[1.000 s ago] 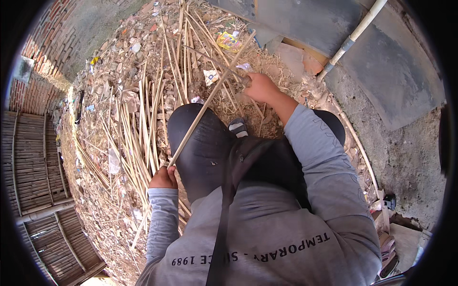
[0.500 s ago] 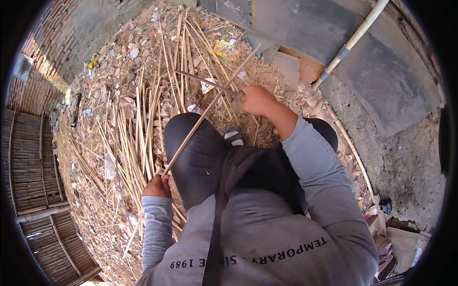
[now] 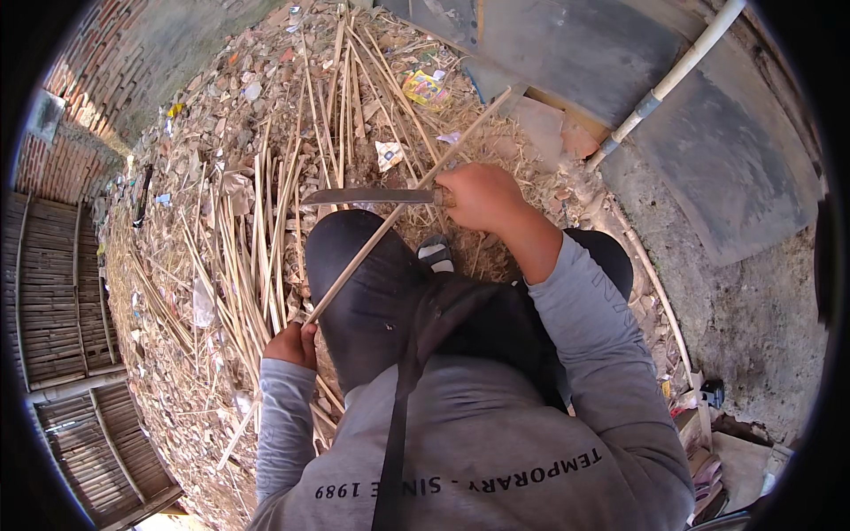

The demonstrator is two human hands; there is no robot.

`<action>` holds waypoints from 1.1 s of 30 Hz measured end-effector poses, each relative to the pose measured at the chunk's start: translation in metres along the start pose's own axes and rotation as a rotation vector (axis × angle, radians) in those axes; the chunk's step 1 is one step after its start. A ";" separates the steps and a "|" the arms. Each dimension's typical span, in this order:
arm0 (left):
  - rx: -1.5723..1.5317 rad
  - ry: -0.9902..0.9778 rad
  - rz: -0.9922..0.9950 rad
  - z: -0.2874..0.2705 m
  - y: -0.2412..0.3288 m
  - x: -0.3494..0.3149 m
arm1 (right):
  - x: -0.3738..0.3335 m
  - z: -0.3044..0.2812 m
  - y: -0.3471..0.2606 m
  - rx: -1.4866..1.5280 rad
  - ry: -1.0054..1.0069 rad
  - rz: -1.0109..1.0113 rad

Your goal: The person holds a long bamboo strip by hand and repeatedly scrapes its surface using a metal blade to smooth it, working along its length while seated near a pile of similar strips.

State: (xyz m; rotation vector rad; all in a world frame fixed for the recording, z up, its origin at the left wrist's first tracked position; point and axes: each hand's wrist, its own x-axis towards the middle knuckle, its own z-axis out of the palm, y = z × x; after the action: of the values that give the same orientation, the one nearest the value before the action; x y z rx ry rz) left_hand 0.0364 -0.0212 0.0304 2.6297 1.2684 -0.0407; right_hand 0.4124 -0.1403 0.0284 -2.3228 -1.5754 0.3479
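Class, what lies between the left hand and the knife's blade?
In the head view: a slender stick held by the left hand, with the dark left trouser leg beneath it.

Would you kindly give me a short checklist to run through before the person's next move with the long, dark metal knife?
1. Right hand closed on the handle of the long, dark metal knife: ok.
2. Left hand gripping the lower end of the long, pale wooden stick: ok.
3. Left hand apart from the blade: ok.
4. Blade touching the stick: cannot tell; they cross in view.
5. Stick's path clear of the black-trousered left leg: not ok; it passes over it.
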 end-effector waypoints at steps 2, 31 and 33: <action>0.003 -0.018 -0.011 -0.003 -0.001 0.002 | 0.002 0.002 -0.001 0.017 -0.021 0.019; -0.066 0.053 -0.015 0.020 0.001 0.004 | 0.007 0.008 -0.003 0.162 -0.066 0.023; -0.093 0.040 -0.009 0.017 0.002 0.003 | 0.019 0.026 0.046 0.353 -0.149 0.094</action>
State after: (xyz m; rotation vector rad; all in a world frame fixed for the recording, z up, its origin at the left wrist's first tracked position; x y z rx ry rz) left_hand 0.0406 -0.0240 0.0138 2.5578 1.2626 0.0682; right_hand 0.4489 -0.1358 -0.0138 -2.1384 -1.3398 0.7713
